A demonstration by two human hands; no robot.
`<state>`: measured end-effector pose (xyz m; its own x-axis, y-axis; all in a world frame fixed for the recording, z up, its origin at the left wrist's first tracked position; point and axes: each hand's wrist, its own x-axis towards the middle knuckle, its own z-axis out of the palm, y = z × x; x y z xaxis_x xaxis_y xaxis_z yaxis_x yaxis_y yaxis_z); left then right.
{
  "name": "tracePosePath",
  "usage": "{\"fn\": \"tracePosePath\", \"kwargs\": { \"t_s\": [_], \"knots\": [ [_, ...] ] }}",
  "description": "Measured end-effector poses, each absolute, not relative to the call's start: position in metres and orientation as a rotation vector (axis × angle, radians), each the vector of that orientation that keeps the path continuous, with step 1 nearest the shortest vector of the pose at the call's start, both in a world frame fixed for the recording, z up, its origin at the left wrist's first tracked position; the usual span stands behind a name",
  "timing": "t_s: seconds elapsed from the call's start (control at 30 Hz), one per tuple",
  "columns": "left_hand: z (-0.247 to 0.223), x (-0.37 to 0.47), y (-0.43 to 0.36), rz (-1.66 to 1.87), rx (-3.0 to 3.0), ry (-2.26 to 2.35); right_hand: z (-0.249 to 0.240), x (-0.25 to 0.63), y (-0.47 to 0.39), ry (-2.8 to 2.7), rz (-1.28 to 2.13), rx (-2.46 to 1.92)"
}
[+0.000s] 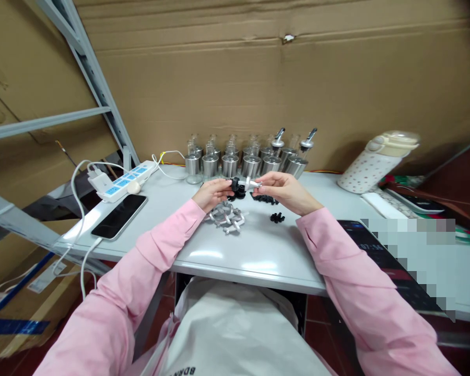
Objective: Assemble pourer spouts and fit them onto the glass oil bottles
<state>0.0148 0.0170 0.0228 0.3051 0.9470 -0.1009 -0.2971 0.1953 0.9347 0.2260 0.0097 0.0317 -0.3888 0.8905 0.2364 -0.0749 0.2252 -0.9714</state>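
Between my two hands is a pour spout (247, 183), silver with a black stopper at its left end. My left hand (212, 193) is closed on the black end. At the silver tip, the fingers of my right hand (284, 190) pinch the spout. Below my left hand lies a pile of silver spout parts (229, 216). Small black parts (277, 217) sit in a cluster below my right hand, with more black pieces partly hidden behind the hands. Beyond them stand several steel-sleeved glass bottles (230, 166); two at the right carry fitted spouts (307, 141).
A power strip (127, 183) with white cables and a phone (119, 216) lie at the left of the table (235, 256). At the right are a tilted spotted flask (370, 164) and a dark tablet-like screen (391, 266). Cardboard (219, 68) rises behind the table.
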Motion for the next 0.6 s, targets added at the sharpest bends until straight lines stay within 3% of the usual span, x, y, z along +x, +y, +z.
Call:
{"fn": "tracePosePath", "kwargs": {
  "t_s": [0.6],
  "knots": [
    [0.0134, 0.0137, 0.0187, 0.957, 1.106, 0.662, 0.0324, 0.2298, 0.0103, -1.651, 1.411, -0.807]
  ]
}}
